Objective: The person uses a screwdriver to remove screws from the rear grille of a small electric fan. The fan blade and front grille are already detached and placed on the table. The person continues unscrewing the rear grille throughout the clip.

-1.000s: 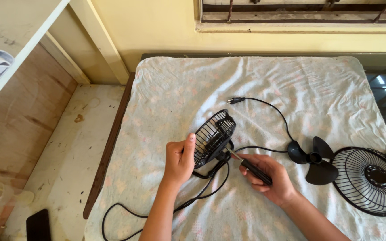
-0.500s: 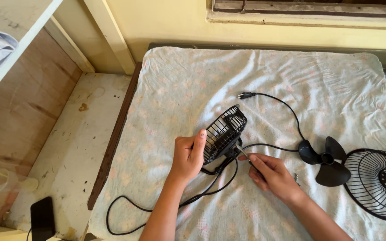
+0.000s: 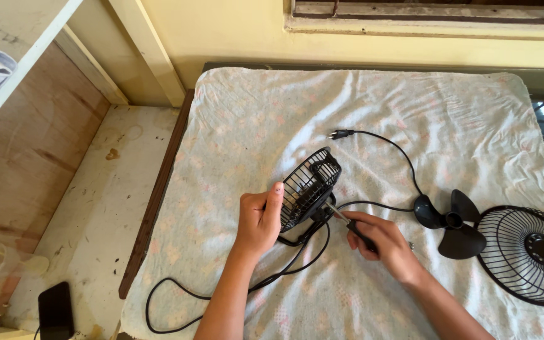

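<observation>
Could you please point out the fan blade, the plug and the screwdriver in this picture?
fan blade (image 3: 452, 221), head view, on the central hub where the three black blades meet.
plug (image 3: 339, 133), head view, on the black plug body at the cord's end.
screwdriver (image 3: 337, 212), head view, on the bare metal shaft.

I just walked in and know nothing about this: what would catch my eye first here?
In the middle of the cloth-covered table, the left hand steadies a black fan cage while the right hand presses a screwdriver against its back. At the right lie loose fan blades and a second wire grille.
</observation>
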